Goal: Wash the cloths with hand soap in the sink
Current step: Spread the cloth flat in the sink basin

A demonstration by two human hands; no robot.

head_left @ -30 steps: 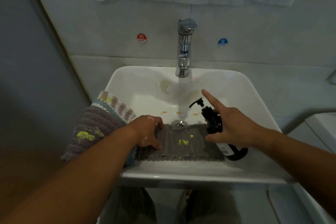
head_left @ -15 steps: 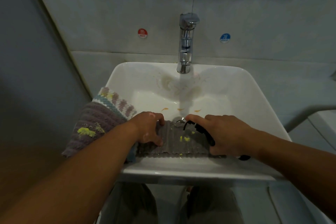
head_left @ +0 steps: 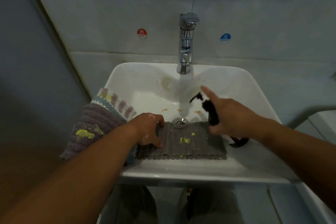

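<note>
A grey ribbed cloth (head_left: 190,142), flecked with yellow stains, is lying flat in the sink (head_left: 181,172) between the hands. The left hand (head_left: 149,129) is gripping its left end, fingers and thumb curled over it. The right hand (head_left: 231,116) is holding a black soap bottle (head_left: 211,112) beside the cloth's right end, index finger sticking straight out above the pump. A striped cloth (head_left: 98,120) is hanging over the rim outside the left wrist. Beyond the hands, a red sticker (head_left: 142,33) is reading HOT and a blue sticker (head_left: 225,37) COLD.

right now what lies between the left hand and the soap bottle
Between left hand and soap bottle, the head view shows only grey ribbed cloth with yellow stains; the drain stopper sits at its far edge.
</note>
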